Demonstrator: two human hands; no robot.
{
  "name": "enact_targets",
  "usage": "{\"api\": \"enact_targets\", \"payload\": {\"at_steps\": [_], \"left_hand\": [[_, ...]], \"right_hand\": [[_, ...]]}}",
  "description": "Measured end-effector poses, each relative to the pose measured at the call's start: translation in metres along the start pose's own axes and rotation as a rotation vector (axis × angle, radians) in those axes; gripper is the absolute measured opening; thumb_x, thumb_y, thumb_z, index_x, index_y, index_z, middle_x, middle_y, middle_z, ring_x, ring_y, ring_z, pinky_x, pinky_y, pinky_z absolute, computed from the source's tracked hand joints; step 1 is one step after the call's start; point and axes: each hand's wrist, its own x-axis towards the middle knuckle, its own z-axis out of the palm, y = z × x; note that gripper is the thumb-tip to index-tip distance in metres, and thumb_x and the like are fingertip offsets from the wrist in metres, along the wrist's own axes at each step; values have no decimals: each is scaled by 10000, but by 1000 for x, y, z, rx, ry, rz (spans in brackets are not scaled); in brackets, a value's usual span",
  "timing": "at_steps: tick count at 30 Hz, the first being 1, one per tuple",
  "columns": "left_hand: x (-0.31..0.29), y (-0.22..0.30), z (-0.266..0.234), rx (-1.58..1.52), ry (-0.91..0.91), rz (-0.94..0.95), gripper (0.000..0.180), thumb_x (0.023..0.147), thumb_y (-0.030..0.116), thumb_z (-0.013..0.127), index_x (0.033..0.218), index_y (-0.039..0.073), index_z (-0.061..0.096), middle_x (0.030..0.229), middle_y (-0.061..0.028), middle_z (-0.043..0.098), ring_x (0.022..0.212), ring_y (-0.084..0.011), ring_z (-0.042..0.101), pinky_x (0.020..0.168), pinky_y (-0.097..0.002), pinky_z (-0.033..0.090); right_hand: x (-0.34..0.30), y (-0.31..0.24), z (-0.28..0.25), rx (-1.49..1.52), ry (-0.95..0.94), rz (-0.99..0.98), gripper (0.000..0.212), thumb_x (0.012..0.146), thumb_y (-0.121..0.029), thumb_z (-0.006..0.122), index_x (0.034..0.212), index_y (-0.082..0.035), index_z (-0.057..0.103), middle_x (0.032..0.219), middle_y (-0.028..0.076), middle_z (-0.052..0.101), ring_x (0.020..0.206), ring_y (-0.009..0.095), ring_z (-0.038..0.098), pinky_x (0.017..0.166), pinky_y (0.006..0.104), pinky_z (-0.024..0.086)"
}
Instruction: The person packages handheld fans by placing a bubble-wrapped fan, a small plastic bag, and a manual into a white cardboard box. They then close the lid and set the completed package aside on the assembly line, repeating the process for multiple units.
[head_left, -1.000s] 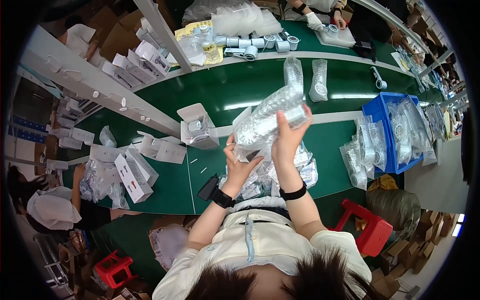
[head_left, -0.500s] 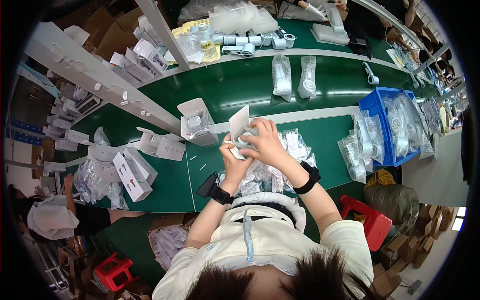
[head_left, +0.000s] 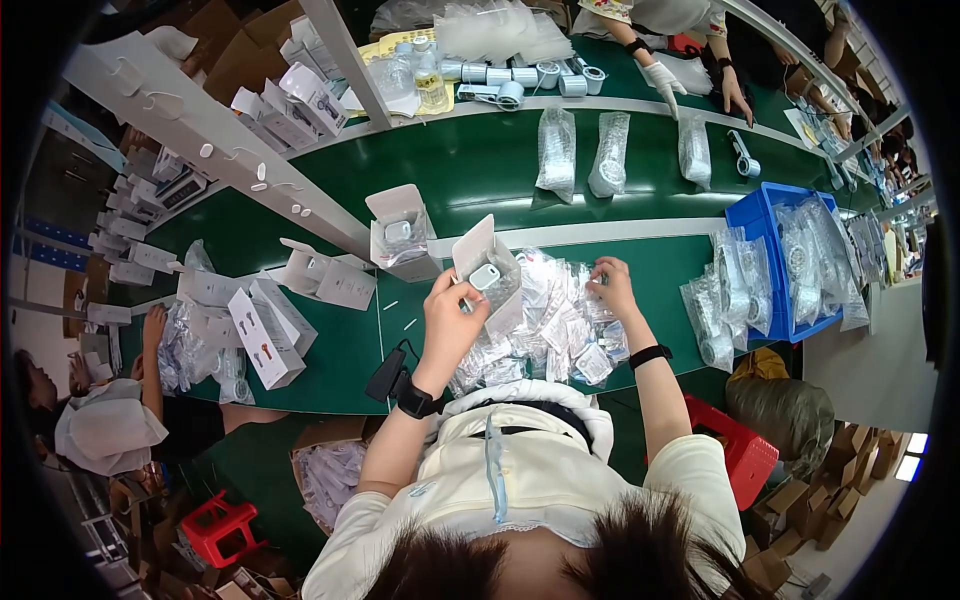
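the clear-wrapped white device (head_left: 485,277) now sits inside the open white cardboard box (head_left: 508,312) that the left hand (head_left: 455,318) grips, freeing the right hand (head_left: 614,288), curled by small clear plastic packets (head_left: 545,340), its hold unclear.

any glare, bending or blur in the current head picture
In the head view, bright glare streaks the green belt; in the head view, the far rail bows and the corners go black; in the head view, the left hand, right hand and open box look fairly sharp.

Right hand (head_left: 614,290) moved from box (head_left: 506,316) to packets (head_left: 555,332); 3rd bubble-wrapped pack (head_left: 694,152) appeared
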Motion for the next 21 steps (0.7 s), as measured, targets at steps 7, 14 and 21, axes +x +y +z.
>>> {"api": "enact_targets", "payload": {"at_steps": [7,14,21], "left_hand": [[16,-14,-2,-21,20,-4,134,602,48,687,615,-5,564,734,-69,584,462,-90,451,467,-234,354],[25,-9,-6,-13,-30,-217,149,605,83,670,641,-24,572,577,-79,569,512,-111,506,505,-257,394],[21,-18,-3,-99,-3,-124,158,610,92,682,636,-20,573,594,-82,587,476,-112,476,492,-265,389]], "right_hand": [[0,-20,-6,300,-88,52,175,636,-7,667,796,-11,596,752,81,562,694,243,550,636,295,444],[7,-36,-45,531,139,-77,169,670,10,640,823,12,567,683,90,552,613,187,550,548,266,421],[19,-67,-84,350,-152,111,96,694,54,601,777,23,565,688,72,543,693,145,557,617,238,424]]}}
